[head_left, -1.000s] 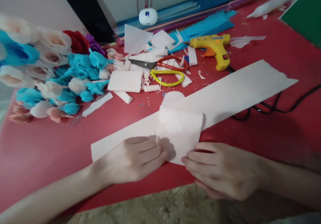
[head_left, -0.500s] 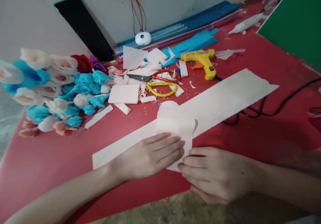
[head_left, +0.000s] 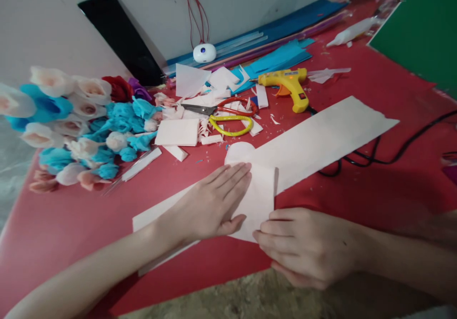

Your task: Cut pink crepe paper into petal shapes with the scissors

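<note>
My left hand [head_left: 216, 200] lies flat on a small white sheet of paper [head_left: 259, 190], fingers stretched towards its top and thumb apart. At the sheet's lower right corner my right hand [head_left: 307, 245] has its fingers bent together, gripping the edge; its thumb is mostly hidden beneath. The small sheet has a fold along its right side and a rounded top. Under it, a long white paper strip [head_left: 328, 133] runs slantwise across the table, partly covered by my left hand and forearm.
Beyond the strip lie scissors [head_left: 232, 126], a yellow hot glue gun [head_left: 289, 85], paper scraps [head_left: 193, 81] and blue paper [head_left: 274, 62]. Paper flowers [head_left: 85, 128] crowd the left. A black cable [head_left: 410, 140] crosses the red table [head_left: 357, 204]; a green board [head_left: 421, 38] stands at right.
My left hand has slid up the small sheet, towards its top, and its thumb now shows apart from the fingers. My right hand stays at the lower right edge.
</note>
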Motion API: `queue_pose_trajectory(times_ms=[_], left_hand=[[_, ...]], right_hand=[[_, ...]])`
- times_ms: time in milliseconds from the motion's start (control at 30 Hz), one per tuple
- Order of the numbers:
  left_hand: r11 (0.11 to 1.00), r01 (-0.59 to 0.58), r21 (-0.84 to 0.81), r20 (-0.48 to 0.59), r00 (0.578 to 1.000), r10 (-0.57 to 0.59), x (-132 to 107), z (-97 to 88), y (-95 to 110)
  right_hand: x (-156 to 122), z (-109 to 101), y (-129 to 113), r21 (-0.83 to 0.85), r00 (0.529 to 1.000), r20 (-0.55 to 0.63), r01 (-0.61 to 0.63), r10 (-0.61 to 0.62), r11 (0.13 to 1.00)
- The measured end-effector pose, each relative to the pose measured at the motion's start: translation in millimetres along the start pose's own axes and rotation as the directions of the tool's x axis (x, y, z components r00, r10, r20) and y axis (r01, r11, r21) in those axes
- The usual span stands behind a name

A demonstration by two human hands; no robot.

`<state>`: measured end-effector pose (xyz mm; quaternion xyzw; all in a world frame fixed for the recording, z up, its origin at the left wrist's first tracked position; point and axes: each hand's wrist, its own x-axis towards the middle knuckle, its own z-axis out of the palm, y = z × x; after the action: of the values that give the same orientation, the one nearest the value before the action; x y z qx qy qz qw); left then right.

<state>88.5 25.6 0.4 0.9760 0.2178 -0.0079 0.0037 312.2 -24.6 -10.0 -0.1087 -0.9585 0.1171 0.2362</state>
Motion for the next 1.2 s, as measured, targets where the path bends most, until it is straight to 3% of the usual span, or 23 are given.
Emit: queue_pose_trajectory(times_ms=[167,367,633,1000,1200], left_hand=[[1.0,-0.003,0.011,0.029,1.0,0.003,7.1,-5.5,2.1],[0.993,0.021,0.113,-0.018,1.0,-0.02,17.2,-2.6,8.2],[0.993,0.027,0.118,0.05,0.998,-0.033,19.2,-2.3,8.5],[0.967,-0.059,0.248,0.148,0.989,0.023,27.6,-15.0,10.7],[0.963,-0.095,0.253,0.14,0.988,0.061,39.0,-17.1,14.0]], right_hand=[[-0.8,0.4,-0.4,0.008,1.0,0.021,-0.011,0.011,1.0],[-1.4,0.4,0.0,0.003,1.0,0.026,0.0,0.0,1.0],[-1.8,0.6,0.8,-0.005,0.999,0.049,0.015,-0.015,1.0],[-2.6,0.5,0.7,-0.002,0.997,0.068,0.023,-0.023,1.0],[-1.5,-0.7,2.3,0.001,0.996,0.077,0.043,-0.043,0.999]])
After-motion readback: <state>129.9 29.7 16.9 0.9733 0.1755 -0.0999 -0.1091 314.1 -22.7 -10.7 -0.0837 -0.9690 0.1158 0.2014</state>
